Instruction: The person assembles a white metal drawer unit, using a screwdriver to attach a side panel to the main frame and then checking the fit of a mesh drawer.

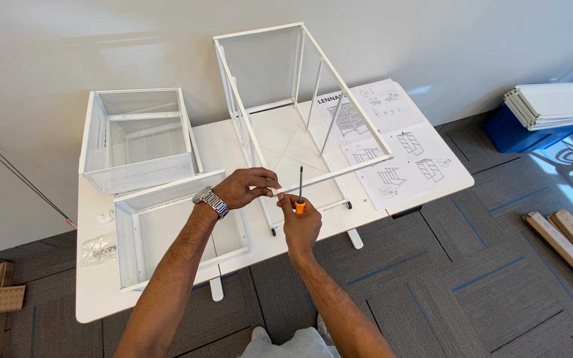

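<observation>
While the right hand [302, 229] grips the orange handle of a screwdriver [300, 192], its dark shaft stands upright with the tip pointing up toward the lower front rail of a white metal frame [319, 69]. That hand's fingers are clenched around the handle, just in front of the near edge of the white bench [94, 292]. The left hand [247, 187], a silver wristwatch [211, 201] on its wrist, reaches in from the left with fingers pinched together on a small pale piece, too small to make out, just beside the screwdriver's shaft and touching the frame's front rail. The frame is an open, mesh-backed cabinet skeleton lying on its side on the bench, with small dark casters showing at its near edge. To its left sit two white mesh drawers [137, 136], one behind the other, the nearer one open side up. An unfolded instruction sheet [402, 149] with line drawings lies on the bench's right end, partly under the frame. A clear plastic bag [97, 248] rests near the bench's left edge. On the grey carpet to the right lie white panels [555, 103] stacked on a blue box, and wooden slats [568, 245].
</observation>
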